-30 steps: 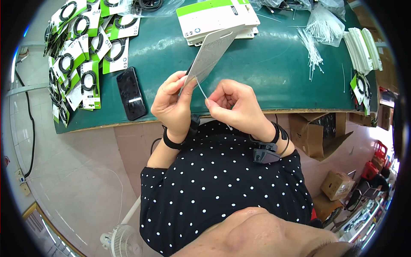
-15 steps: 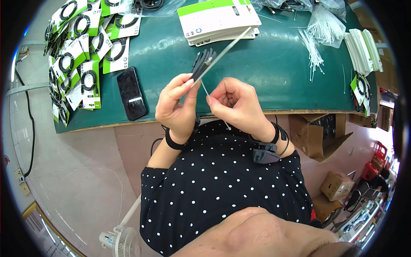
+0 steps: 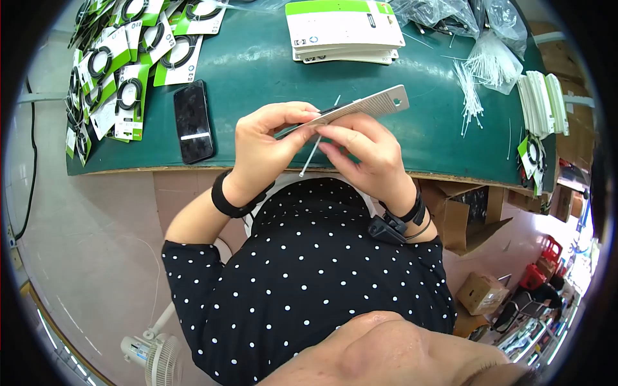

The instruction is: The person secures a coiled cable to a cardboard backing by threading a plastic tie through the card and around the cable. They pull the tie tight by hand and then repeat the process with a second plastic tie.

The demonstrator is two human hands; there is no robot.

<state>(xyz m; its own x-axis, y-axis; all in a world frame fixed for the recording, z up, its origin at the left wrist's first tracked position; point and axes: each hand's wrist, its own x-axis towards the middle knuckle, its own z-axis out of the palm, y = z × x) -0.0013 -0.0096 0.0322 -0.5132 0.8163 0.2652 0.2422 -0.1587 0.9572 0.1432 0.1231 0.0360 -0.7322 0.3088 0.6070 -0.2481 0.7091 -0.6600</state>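
Note:
My left hand (image 3: pixel 270 141) is closed on a cardboard backing card (image 3: pixel 380 103), gripping its left end between thumb and fingers. Tilted steeply, the card shows its pale printed face and a punched hang hole at its upper right corner. The black cable lies mostly hidden behind it; only a dark bit shows by the left fingers. A thin white cable tie (image 3: pixel 310 159) crosses the card, its head hanging below toward me. My right hand (image 3: pixel 367 151) is closed under the card, fingertips pinched at the tie where it meets the card.
A stack of blank-fronted cards (image 3: pixel 344 29) lies ahead. Carded black cables (image 3: pixel 129 93) pile up at left beside a black phone (image 3: pixel 193 122). Loose white cable ties (image 3: pixel 472 100) and a bag of ties (image 3: pixel 494 64) lie at right, near standing cards (image 3: pixel 541 103).
The card, nearly edge-on before, has turned so its printed face shows, hiding the cable coil. My right hand has moved up against the card and the tie. The view has shifted slightly.

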